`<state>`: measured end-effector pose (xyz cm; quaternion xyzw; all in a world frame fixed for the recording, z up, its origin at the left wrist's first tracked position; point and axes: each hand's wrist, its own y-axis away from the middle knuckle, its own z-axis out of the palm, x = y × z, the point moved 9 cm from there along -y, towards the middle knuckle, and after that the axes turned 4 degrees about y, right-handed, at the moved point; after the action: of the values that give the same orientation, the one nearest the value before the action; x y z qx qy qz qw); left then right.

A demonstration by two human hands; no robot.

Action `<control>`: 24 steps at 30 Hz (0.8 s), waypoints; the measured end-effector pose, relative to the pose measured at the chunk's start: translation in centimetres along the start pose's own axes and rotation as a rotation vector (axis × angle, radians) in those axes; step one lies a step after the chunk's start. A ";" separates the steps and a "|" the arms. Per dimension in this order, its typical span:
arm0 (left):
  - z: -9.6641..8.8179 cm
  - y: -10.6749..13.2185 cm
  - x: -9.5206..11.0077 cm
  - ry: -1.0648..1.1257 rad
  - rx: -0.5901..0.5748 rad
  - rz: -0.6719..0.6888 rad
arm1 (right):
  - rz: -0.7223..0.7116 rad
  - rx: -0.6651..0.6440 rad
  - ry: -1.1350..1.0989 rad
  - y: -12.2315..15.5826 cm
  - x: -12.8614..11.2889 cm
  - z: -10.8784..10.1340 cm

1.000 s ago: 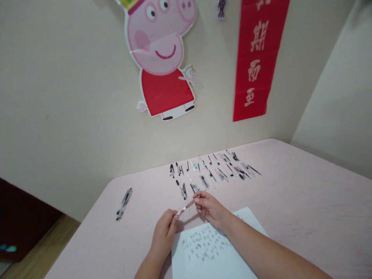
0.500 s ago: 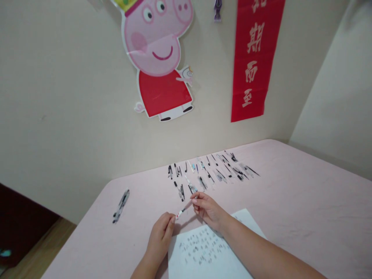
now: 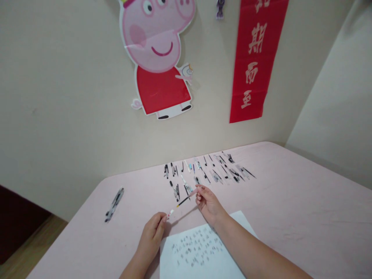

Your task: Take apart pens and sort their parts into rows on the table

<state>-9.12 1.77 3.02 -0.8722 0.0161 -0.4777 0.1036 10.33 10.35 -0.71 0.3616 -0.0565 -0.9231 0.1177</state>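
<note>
My left hand [image 3: 153, 229] is closed on a white pen barrel [image 3: 170, 213] with red marks, low in front of me. Up and to its right, the fingertips of my right hand [image 3: 208, 203] pinch a pinkish pen section [image 3: 193, 192]. A dark pen refill [image 3: 183, 201] with a yellowish end sticks out of that section toward the barrel. A small gap separates the refill's end from the barrel. Beneath my right forearm lies a sheet of paper [image 3: 197, 254] covered in handwriting, partly hidden by the arm.
Rows of dismantled pen parts [image 3: 216, 176] lie along the back of the pink-covered table [image 3: 290, 209]. Several pens [image 3: 114, 204] lie together at the left. Behind stands a wall with a cartoon pig cutout [image 3: 162, 87] and a red banner [image 3: 255, 69].
The two pen parts have come apart: my hands are farther from each other, and more of the dark refill with its yellowish end now shows. The camera view has shifted slightly.
</note>
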 end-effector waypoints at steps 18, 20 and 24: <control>1.4 0.7 -1.8 0.714 0.058 -0.350 | 0.087 -0.057 0.018 0.8 1.6 1.2; 1.8 0.8 -1.2 0.780 0.036 -0.376 | 0.091 -0.100 0.050 1.1 2.0 1.9; 2.9 1.2 0.0 0.819 -0.079 -0.418 | 0.092 -0.140 0.135 1.7 2.4 2.6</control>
<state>-6.65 1.08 1.24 -0.5995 -0.1025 -0.7926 -0.0430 7.14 8.14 -0.08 0.4109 -0.0005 -0.8920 0.1885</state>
